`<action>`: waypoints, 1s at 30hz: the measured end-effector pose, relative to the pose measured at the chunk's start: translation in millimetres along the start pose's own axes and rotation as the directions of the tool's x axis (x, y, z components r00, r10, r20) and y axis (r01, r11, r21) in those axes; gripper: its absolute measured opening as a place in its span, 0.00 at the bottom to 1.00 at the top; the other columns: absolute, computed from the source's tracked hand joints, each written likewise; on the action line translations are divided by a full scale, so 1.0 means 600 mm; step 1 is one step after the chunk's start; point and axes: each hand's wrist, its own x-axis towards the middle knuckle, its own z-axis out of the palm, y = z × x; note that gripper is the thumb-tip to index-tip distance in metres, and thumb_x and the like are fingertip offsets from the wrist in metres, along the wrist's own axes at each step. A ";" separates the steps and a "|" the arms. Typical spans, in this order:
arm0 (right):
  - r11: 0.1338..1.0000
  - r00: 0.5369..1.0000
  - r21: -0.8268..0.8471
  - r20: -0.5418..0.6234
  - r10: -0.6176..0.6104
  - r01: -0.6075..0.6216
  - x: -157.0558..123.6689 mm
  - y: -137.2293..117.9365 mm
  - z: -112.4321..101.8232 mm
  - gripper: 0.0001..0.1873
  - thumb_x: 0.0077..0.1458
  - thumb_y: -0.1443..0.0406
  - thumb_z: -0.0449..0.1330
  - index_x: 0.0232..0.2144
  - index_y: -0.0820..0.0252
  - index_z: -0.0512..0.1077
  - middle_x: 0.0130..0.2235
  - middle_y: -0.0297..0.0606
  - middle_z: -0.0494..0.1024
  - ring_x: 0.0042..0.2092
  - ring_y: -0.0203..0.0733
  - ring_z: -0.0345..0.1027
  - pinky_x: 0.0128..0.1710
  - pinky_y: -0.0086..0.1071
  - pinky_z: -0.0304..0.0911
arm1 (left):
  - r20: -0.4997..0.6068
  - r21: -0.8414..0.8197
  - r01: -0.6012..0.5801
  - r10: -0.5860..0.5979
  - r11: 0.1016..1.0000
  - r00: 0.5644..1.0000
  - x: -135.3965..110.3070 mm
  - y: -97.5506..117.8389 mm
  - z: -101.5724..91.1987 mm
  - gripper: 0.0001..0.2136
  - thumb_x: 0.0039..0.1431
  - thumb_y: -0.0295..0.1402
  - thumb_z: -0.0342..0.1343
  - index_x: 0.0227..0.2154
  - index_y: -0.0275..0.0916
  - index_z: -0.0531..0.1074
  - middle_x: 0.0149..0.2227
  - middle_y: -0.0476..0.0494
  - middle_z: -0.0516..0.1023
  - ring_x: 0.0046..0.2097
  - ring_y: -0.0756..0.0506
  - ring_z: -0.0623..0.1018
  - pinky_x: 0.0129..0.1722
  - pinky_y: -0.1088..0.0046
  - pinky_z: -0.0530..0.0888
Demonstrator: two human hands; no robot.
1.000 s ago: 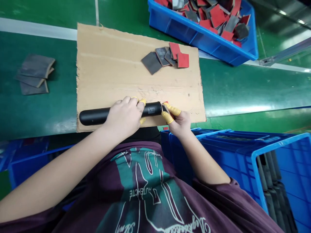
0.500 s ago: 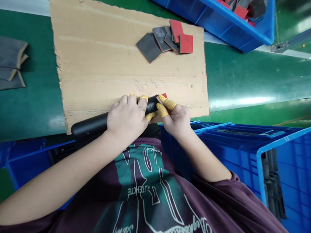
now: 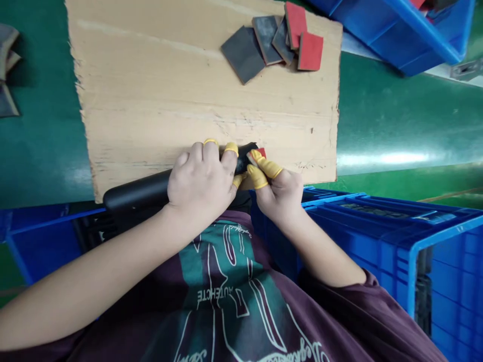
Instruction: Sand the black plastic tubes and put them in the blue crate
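Observation:
A long black tube (image 3: 138,192) lies along the near edge of a cardboard sheet (image 3: 158,100). My left hand (image 3: 202,178) is wrapped over the tube from above, with yellow covers on some fingertips. At the tube's right end, my right hand (image 3: 277,188) pinches a small red pad (image 3: 262,151) between thumb and forefinger, both in yellow finger covers. The pad touches the tube's end, and most of it is hidden by the fingers. Farther up the cardboard lie several square pads, grey ones (image 3: 243,54) overlapping and red ones (image 3: 311,51) at their right.
A blue bin (image 3: 388,32) with red and dark pieces stands at the far right. Grey curved pieces (image 3: 7,60) lie on the green table (image 3: 41,151) at left. Blue crates (image 3: 377,221) stand below the table edge at right, and another blue bin (image 3: 45,241) at left.
The view has shifted, so the cardboard and loose pads appear larger and higher. Both hands keep their holds; the right fingers and pad have turned slightly at the tube's end.

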 end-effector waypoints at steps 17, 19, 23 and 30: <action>0.987 0.982 -0.043 -0.103 -0.156 0.152 -0.010 0.007 0.007 0.16 0.65 0.64 0.57 0.51 0.54 0.79 0.43 0.37 0.86 0.41 0.44 0.83 0.42 0.32 0.80 | 0.036 -0.015 0.016 -0.015 1.000 0.999 0.002 0.000 0.000 0.18 0.59 0.34 0.54 0.53 0.40 0.71 0.45 0.31 0.73 0.49 0.30 0.74 0.43 0.53 0.70; 0.977 0.974 -0.069 -0.088 -0.207 0.201 -0.010 0.010 0.009 0.15 0.65 0.64 0.57 0.50 0.54 0.79 0.42 0.36 0.86 0.39 0.42 0.83 0.41 0.30 0.80 | 0.028 0.002 0.013 -0.013 1.000 1.000 0.001 0.000 -0.001 0.18 0.59 0.33 0.55 0.52 0.40 0.71 0.45 0.32 0.74 0.49 0.31 0.74 0.43 0.55 0.69; 0.955 0.942 -0.087 -0.163 -0.293 0.282 -0.006 0.015 0.013 0.15 0.66 0.65 0.56 0.51 0.57 0.78 0.46 0.38 0.86 0.43 0.42 0.83 0.44 0.30 0.79 | 0.001 0.027 0.007 -0.007 1.000 1.000 0.000 0.002 -0.001 0.21 0.58 0.33 0.54 0.56 0.38 0.69 0.45 0.32 0.74 0.49 0.31 0.75 0.42 0.57 0.69; 0.942 0.931 -0.107 -0.153 -0.331 0.317 0.000 0.019 0.014 0.14 0.66 0.65 0.56 0.48 0.59 0.79 0.43 0.39 0.86 0.41 0.41 0.83 0.40 0.27 0.79 | -0.016 0.026 0.011 -0.010 1.000 1.000 0.002 0.002 0.000 0.19 0.59 0.33 0.53 0.53 0.39 0.71 0.45 0.32 0.75 0.49 0.31 0.75 0.43 0.58 0.68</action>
